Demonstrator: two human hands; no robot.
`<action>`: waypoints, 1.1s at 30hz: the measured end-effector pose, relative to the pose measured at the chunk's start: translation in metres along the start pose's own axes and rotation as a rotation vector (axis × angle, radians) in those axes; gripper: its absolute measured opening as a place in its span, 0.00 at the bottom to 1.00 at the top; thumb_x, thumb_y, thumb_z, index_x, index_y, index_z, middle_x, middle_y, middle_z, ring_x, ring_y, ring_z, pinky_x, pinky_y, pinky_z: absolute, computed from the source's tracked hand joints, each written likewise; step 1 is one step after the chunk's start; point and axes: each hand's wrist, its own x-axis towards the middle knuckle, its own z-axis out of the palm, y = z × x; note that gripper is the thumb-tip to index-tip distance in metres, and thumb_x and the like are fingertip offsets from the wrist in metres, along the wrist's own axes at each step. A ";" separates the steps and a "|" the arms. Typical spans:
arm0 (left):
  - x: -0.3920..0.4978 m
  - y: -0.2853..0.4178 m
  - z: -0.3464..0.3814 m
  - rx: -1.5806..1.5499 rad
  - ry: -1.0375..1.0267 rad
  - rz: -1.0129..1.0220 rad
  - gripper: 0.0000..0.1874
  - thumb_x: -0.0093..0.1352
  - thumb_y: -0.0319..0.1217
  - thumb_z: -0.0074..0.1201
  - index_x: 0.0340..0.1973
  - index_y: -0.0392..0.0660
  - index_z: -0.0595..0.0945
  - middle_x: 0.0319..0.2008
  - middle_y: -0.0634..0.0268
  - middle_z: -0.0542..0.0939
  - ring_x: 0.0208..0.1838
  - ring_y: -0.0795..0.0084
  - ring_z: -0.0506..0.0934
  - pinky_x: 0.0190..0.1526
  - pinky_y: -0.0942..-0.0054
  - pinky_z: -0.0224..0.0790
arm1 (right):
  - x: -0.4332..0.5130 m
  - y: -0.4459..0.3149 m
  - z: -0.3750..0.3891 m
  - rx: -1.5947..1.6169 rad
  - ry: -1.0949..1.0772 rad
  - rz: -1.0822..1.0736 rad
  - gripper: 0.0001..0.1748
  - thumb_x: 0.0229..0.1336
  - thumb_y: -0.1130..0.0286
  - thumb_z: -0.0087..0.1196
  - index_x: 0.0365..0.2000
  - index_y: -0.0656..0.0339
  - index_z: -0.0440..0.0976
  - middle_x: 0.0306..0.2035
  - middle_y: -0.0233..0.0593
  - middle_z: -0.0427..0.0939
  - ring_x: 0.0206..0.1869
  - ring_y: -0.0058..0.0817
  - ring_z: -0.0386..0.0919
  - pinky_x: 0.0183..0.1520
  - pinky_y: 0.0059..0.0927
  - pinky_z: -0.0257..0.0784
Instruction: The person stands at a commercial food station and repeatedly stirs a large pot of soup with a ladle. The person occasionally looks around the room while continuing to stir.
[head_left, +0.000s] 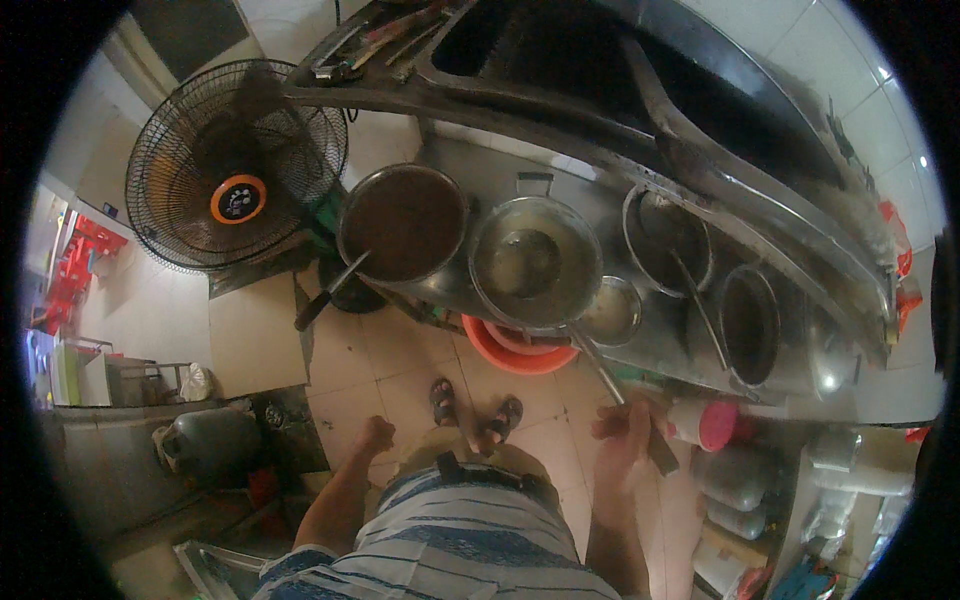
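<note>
My right hand (630, 429) grips the long handle of a round metal pan (579, 289), which could also be a strainer. The pan has a wire loop on its far rim and is level beside the steel counter, above an orange plastic basin (517, 360). Pale, cloudy patches and a darker round area show inside it; I cannot tell what they are. My left hand (375, 435) hangs low over the tiled floor, its fingers curled with nothing visible in them.
Left of the pan is a pot of brown contents (405, 221) with a dark-handled utensil. A small bowl (613, 311) and two metal pots (667, 247) sit to the right. A caged fan (240, 165) stands left; a dark stove (555, 105) rises behind. A pink-and-white container (701, 424) is near my right hand.
</note>
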 end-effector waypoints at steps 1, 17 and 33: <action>-0.002 0.002 -0.001 0.065 0.096 0.044 0.13 0.52 0.41 0.59 0.23 0.45 0.81 0.23 0.60 0.81 0.30 0.62 0.79 0.31 0.61 0.70 | 0.000 0.004 -0.001 -0.008 0.023 0.015 0.14 0.58 0.59 0.48 0.33 0.61 0.70 0.18 0.39 0.74 0.12 0.23 0.66 0.17 0.24 0.64; -0.060 0.023 -0.046 -0.993 0.273 -0.777 0.18 0.60 0.40 0.46 0.28 0.36 0.80 0.29 0.47 0.80 0.38 0.50 0.78 0.40 0.56 0.70 | 0.003 0.000 0.072 -0.539 -0.619 -0.321 0.17 0.59 0.55 0.49 0.34 0.60 0.71 0.22 0.35 0.72 0.21 0.22 0.69 0.24 0.25 0.67; -0.125 0.105 0.070 -1.309 0.214 -0.938 0.14 0.58 0.37 0.47 0.20 0.40 0.81 0.26 0.52 0.81 0.33 0.56 0.80 0.33 0.60 0.71 | -0.007 -0.004 0.085 -0.477 -0.672 -0.396 0.15 0.58 0.56 0.48 0.34 0.58 0.69 0.21 0.31 0.67 0.21 0.20 0.66 0.22 0.21 0.62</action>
